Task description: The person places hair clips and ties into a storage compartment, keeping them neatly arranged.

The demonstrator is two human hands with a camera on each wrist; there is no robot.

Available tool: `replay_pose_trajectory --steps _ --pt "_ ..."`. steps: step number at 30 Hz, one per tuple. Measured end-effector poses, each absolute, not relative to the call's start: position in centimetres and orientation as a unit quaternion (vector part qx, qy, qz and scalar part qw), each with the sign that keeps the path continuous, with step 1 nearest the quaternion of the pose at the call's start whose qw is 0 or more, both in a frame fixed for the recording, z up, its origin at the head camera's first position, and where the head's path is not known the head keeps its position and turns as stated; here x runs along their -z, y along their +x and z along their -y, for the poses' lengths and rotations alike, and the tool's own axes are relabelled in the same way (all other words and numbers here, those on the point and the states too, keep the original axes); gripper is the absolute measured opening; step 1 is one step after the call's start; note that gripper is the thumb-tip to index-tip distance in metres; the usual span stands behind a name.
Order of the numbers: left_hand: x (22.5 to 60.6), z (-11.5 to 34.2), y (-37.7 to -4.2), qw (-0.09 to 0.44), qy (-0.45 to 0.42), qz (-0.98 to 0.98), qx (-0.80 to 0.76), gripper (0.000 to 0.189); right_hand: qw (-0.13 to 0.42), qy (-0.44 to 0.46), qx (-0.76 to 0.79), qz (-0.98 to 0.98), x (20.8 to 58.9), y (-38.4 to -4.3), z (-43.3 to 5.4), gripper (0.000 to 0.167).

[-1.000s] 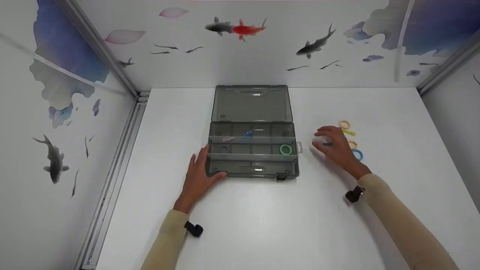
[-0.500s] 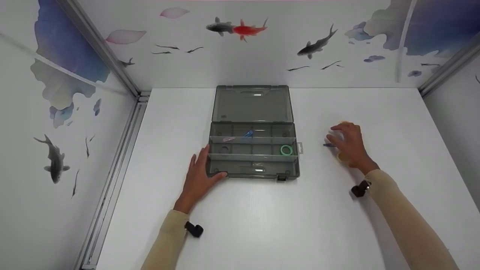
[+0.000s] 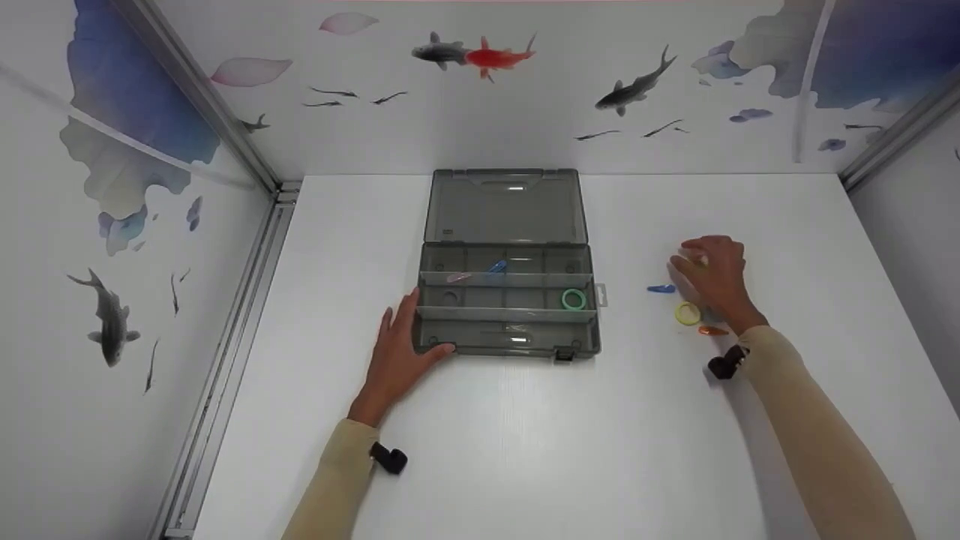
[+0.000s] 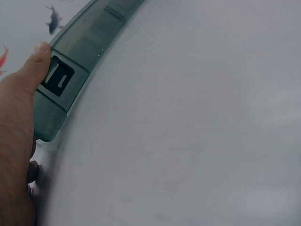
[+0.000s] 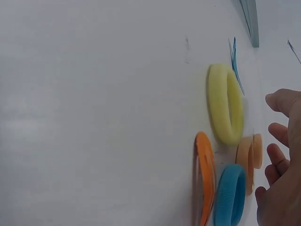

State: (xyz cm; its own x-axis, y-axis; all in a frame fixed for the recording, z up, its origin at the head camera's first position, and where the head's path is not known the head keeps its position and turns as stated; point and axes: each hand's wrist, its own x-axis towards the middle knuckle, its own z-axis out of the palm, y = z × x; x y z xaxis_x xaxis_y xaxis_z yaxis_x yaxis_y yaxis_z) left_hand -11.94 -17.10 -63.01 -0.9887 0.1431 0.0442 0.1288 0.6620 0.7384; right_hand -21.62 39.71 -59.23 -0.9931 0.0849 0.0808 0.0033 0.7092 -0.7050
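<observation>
A grey divided organizer box [image 3: 506, 337] stands with its lid open. My left hand [image 3: 394, 349] rests at its front left corner, fingers along the side. In the left wrist view the thumb [image 4: 35, 68] lies against the front wall by a latch. My right hand [image 3: 716, 277] hovers over small hair accessories, thumb and fingertips apart. Below the fingers shows a bit of yellow-green clip [image 3: 701, 262]. Nearest are a blue hair clip [image 3: 661, 289], a yellow hair tie [image 3: 678, 319] and an orange hair clip [image 3: 712, 330]. The right wrist view adds a blue hair tie [image 5: 225, 197] and peach hair ties [image 5: 243, 157].
Inside the box lie a pink clip [image 3: 458, 277], a blue clip [image 3: 496, 267] and a green hair tie [image 3: 574, 289]. Its lid [image 3: 506, 210] lies back toward the rear wall. White table surface [image 3: 510, 450] extends in front.
My right hand has moved right and slightly away from me, uncovering the blue clip, yellow hair tie and orange clip. It now hides the peach and blue hair ties. The left hand stays put.
</observation>
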Motion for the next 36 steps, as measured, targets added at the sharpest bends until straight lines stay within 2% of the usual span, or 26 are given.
replay_pose_trajectory --steps 8,16,26,36 --pt "62.9 17.1 -12.0 0.011 0.071 -0.913 -0.402 0.117 0.002 -0.116 -0.390 0.913 58.9 -22.1 -40.7 0.061" --pt "63.1 17.1 -12.0 0.009 0.071 -0.913 -0.402 0.117 0.003 -0.113 -0.378 0.919 59.2 -22.2 -41.4 0.065" --pt "63.1 17.0 -11.9 0.007 0.070 -0.913 -0.403 0.118 -0.027 -0.118 -0.332 0.935 58.9 -22.8 -41.4 0.069" --pt "63.1 17.0 -11.8 0.011 0.063 -0.913 -0.403 0.119 -0.010 -0.092 -0.283 0.955 58.9 -22.9 -41.1 0.065"
